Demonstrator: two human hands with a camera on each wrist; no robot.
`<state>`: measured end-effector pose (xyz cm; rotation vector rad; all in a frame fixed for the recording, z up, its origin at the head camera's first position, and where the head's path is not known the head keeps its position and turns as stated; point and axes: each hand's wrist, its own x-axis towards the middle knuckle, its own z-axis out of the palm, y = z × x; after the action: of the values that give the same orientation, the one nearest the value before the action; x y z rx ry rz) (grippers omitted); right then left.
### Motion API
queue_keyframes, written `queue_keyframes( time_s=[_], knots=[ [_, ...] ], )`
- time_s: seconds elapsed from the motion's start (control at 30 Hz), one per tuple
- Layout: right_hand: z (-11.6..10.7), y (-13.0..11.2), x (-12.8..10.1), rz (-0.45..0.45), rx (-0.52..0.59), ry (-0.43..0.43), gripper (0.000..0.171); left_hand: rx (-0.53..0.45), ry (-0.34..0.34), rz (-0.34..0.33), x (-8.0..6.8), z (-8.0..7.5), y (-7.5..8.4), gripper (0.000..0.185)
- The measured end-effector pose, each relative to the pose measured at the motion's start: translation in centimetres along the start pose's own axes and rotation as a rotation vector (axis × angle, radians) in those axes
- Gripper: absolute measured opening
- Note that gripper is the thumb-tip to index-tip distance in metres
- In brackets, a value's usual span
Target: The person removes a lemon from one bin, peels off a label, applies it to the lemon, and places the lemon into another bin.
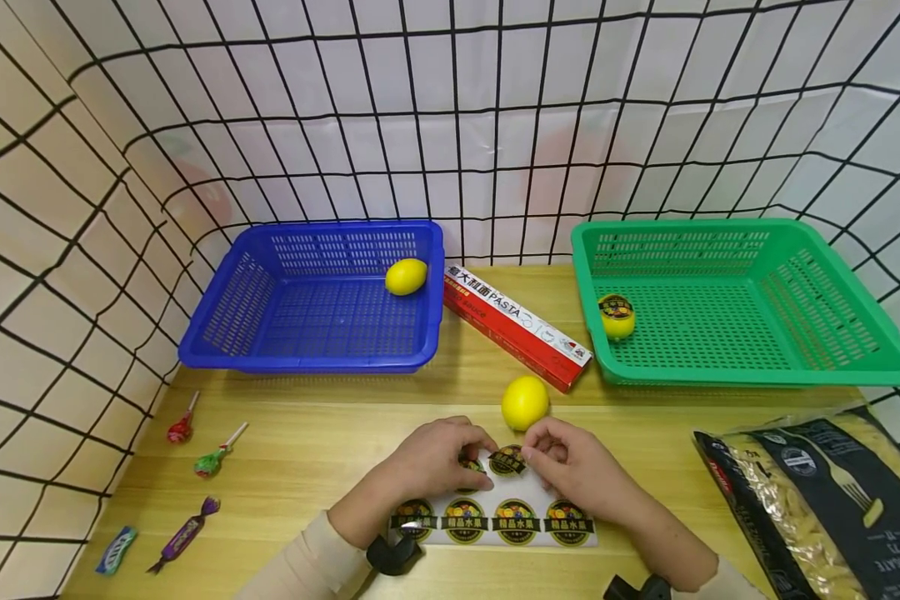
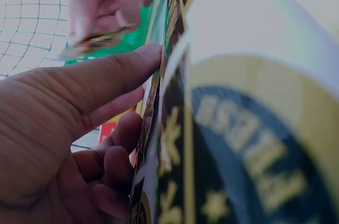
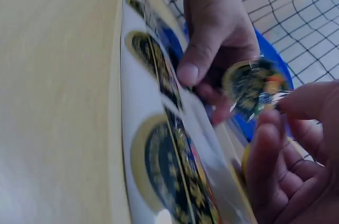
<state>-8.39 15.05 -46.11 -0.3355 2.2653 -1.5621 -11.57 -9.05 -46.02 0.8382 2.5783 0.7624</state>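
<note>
A white sticker sheet (image 1: 528, 502) with several round black-and-gold fruit labels lies at the table's near edge. My left hand (image 1: 474, 457) pinches its far edge, with the thumb (image 3: 188, 69) on top and the fingers (image 2: 117, 152) curled beneath. My right hand (image 1: 532, 454) pinches one round sticker (image 1: 507, 461), lifted just above the sheet; it shows blurred in the right wrist view (image 3: 253, 86). A bare yellow lemon (image 1: 525, 402) sits on the wood right behind both hands.
A blue basket (image 1: 217, 321) at the back left holds one lemon (image 1: 406, 276). A green basket (image 1: 825, 333) at the back right holds a labelled lemon (image 1: 617, 316). Between them lies a red pasta box (image 1: 513, 327). A pasta bag (image 1: 817, 500) lies right, wrapped sweets (image 1: 195, 467) left.
</note>
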Motion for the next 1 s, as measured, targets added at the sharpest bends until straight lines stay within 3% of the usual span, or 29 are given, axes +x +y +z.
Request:
queue_keyframes(
  time_s=[0.17,0.37,0.5,0.67,0.87,1.0],
  knots=[
    [0.40,0.10,0.01,-0.040,0.251,-0.026,0.020,-0.124,0.020,0.016,-0.11,-0.31,-0.27,0.034],
    [0.71,0.41,-0.02,-0.102,0.345,-0.037,0.023,-0.377,0.095,0.087,-0.12,-0.55,-0.34,0.019],
    [0.73,0.59,0.08,-0.115,0.389,-0.009,0.022,-0.426,0.123,0.132,-0.16,-0.61,-0.30,0.012],
    [0.74,0.81,0.18,-0.123,0.462,0.005,0.015,-0.484,0.151,0.137,-0.20,-0.54,-0.31,0.008],
    [0.85,0.56,0.13,-0.078,0.389,-0.012,0.024,-0.510,0.191,0.129,-0.29,-0.65,-0.25,0.005],
    [1.03,0.00,-0.08,-0.037,0.239,0.079,0.024,-0.441,0.162,0.128,-0.33,-0.78,-0.14,0.004]
  ],
)
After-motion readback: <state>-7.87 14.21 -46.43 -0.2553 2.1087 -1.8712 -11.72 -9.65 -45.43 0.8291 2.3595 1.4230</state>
